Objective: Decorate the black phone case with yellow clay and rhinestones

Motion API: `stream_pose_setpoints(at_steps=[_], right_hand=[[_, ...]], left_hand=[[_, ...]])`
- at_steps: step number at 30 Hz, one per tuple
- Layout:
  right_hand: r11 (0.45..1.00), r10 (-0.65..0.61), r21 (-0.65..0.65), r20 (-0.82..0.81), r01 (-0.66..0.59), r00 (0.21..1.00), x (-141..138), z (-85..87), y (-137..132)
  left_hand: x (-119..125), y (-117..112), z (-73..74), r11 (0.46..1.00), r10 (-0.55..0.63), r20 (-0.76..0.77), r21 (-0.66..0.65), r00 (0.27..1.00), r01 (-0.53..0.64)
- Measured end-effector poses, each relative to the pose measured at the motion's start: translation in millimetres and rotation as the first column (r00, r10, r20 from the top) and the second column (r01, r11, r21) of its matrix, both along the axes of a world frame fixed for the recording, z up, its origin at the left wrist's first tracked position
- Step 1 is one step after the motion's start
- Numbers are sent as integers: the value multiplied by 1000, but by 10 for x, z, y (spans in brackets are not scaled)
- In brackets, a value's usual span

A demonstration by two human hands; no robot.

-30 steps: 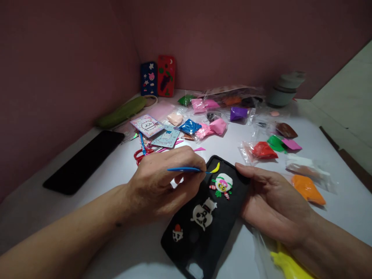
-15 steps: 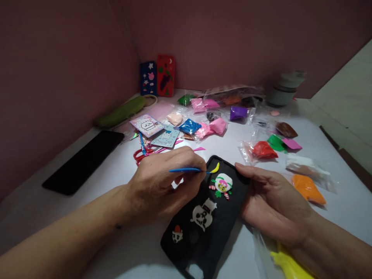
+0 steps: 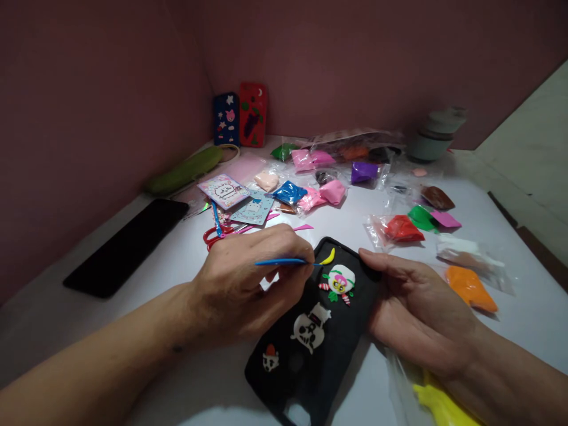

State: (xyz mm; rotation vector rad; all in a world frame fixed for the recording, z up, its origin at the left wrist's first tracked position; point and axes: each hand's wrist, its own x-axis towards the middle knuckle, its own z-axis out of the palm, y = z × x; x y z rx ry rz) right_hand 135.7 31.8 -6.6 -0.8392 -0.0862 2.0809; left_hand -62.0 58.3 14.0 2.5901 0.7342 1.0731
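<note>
Your left hand (image 3: 239,284) is the working one. Its fingers (image 3: 290,248) are pinched narrow round a thin blue tool (image 3: 279,261), which lies nearly level and points to your right. Just beyond its tip sits a small yellow crescent (image 3: 327,257) of clay, at the far end of the black case (image 3: 310,355). The tip looks to be touching the crescent, though I cannot tell for sure.

The case lies flat on the table (image 3: 186,378), its long axis running from near-left to far-right. So the crescent is right of your left fingertips and slightly farther off.

Your right hand (image 3: 417,313) grips nothing. Its fingers are stretched out, close together, along the case's right edge, with the fingertips touching its far corner. It is a little farther from the crescent than the left.

Three clay figures sit on the case nearer to you:
- a round pink-and-white face (image 3: 339,280), just below the crescent
- a white figure (image 3: 310,324)
- a small one (image 3: 270,358)

Clay packets, red (image 3: 402,229) and orange (image 3: 470,289) among them, lie to the right. A dark phone (image 3: 126,245) lies well to the left. I can read no writing, not even on the cards (image 3: 224,190).
</note>
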Motion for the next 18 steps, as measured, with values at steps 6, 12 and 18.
stream_pose_setpoints(at_steps=[6,12,18], right_hand=[[1000,-1,-7,-9,1,1000,-7,16,7],[1000,-9,-10,5,9,1000,-5,4,9],[1000,5,-10,4,-5,1000,1,-1,16]], left_hand=[[11,-10,10,999,17,-17,43,1000,-16],[-4,5,26,1000,4,-45,25,999,-3],[-1,11,-1,999,11,-51,39,999,-9]])
